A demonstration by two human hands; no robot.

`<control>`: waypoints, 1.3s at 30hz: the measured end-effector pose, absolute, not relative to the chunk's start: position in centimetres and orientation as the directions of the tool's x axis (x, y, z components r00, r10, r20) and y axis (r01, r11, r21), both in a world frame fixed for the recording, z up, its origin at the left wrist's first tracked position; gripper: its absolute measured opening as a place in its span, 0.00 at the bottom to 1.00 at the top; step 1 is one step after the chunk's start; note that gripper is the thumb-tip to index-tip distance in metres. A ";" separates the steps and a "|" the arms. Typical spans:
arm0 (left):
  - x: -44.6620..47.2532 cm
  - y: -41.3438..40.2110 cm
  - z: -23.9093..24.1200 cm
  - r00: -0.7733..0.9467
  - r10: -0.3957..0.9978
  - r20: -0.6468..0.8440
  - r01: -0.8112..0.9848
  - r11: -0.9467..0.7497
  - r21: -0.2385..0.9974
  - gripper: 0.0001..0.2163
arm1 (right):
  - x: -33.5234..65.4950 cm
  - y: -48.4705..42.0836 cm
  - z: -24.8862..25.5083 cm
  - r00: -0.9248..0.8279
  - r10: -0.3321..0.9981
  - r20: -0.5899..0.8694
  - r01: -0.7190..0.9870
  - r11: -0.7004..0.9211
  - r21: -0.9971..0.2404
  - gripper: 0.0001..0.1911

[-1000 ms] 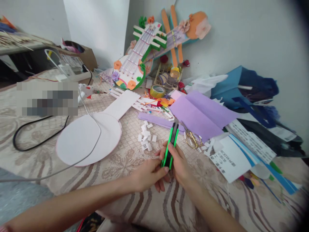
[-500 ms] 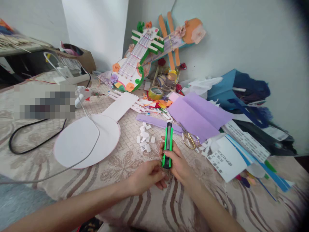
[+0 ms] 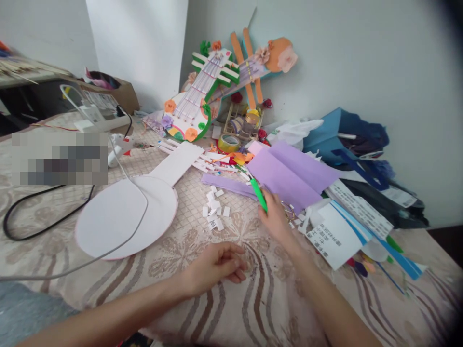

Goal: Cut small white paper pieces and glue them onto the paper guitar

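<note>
My right hand (image 3: 274, 214) is closed around a green utility knife (image 3: 258, 194), over the near edge of the purple paper sheets (image 3: 292, 168). The knife's front end points away and to the left. A pair of gold-handled scissors (image 3: 289, 210) lies partly hidden behind this hand. My left hand (image 3: 219, 264) rests low over the patterned tablecloth (image 3: 181, 308), its fingers loosely curled and slightly apart, with nothing visible in them. Several small white cut pieces (image 3: 214, 208) lie in a heap beyond it. A white guitar-shaped board (image 3: 123, 219) lies flat to the left, with a grey cable across it.
Two decorated paper instruments (image 3: 195, 96) lean at the wall. A roll of yellow tape (image 3: 228, 143) stands among paper strips. A glue gun (image 3: 121, 147) and a power strip (image 3: 104, 122) are at the left. Printed card (image 3: 333, 236) and a blue bag (image 3: 325, 130) crowd the right.
My right hand has moved away from my left hand, forward and to the right, carrying the knife, which has turned onto its edge. My left hand stays low over the cloth.
</note>
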State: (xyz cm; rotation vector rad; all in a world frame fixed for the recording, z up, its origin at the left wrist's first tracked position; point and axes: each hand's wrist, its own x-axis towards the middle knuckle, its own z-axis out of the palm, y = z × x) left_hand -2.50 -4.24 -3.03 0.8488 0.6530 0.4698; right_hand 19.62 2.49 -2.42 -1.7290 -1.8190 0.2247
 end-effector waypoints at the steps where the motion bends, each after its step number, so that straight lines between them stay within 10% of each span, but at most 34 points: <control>1: -2.7 -4.4 -3.0 0.714 0.616 -0.333 -0.110 0.569 0.815 0.25 | 20.6 3.3 -2.7 0.047 0.943 0.329 0.897 0.105 -0.429 0.27; 26: -5.7 -4.8 -0.6 0.644 0.746 -0.170 0.271 -0.015 0.962 0.10 | 15.5 24.2 4.4 -0.166 0.947 0.275 0.985 0.145 0.095 0.17; 39: -11.5 -3.8 -0.6 0.452 0.864 0.222 0.486 -0.447 0.751 0.13 | 14.3 21.8 4.9 -0.386 0.872 0.301 0.906 0.420 -0.054 0.14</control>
